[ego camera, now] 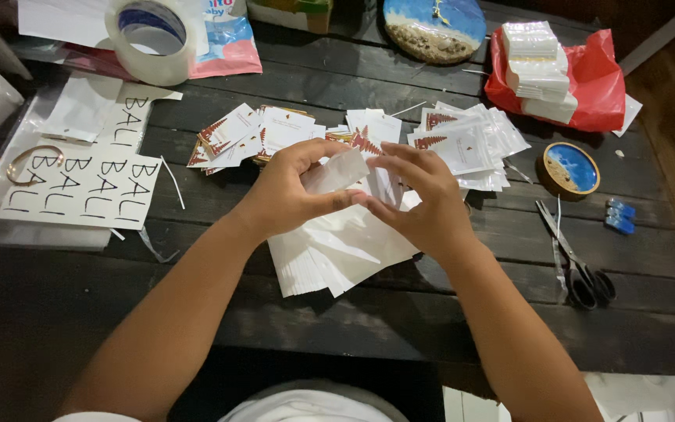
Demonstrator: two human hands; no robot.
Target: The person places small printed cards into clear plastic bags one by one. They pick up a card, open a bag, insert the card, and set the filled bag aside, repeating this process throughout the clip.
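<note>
Left hand and right hand share closed grip on small clear pouch above white pouch pile; scissors lie right on dark surface.

The dark wooden bench looks rough and matt. The small clear plastic bag is thin and shiny. The white paper cards are smooth. The scissors have shiny metal blades.

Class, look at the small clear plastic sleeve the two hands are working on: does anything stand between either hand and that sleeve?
Nothing visible does. The left hand and right hand both already grip the small clear plastic sleeve directly, above the pile of white sleeves.
</note>
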